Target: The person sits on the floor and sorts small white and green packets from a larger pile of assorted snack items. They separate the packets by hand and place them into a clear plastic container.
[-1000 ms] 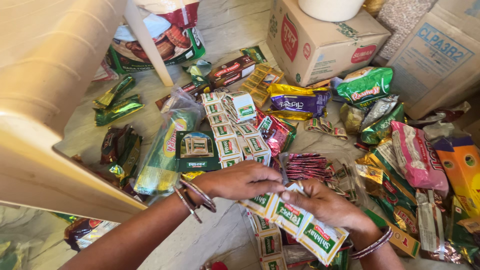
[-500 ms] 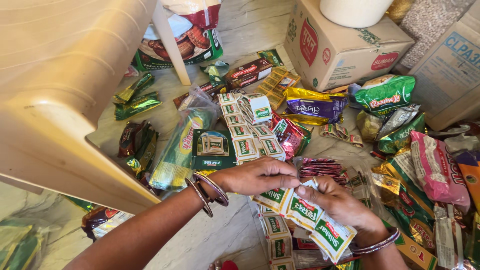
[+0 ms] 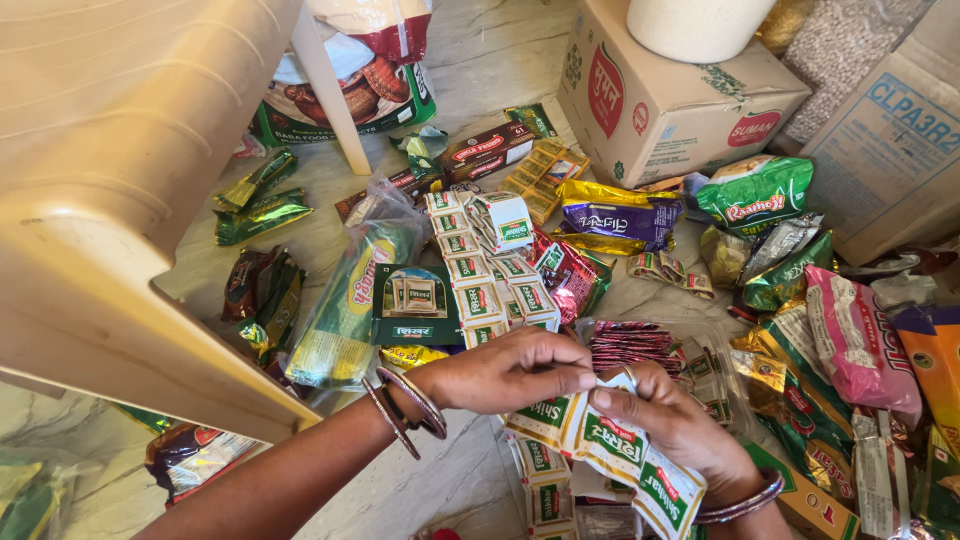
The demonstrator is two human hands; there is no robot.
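Together both hands, left hand point(image 3: 510, 370) and right hand point(image 3: 665, 420), pinch a sachet strip point(image 3: 605, 450).

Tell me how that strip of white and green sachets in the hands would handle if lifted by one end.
The sachet strip likely hangs floppy: it already bends between the left hand and right hand. Probably light, since the fingertips alone carry it. The glossy film may be slippery.

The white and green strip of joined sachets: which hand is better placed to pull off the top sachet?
Probably the left hand: its fingertips pinch the top edge of the white and green sachet strip, while the right hand supports the strip from beneath.
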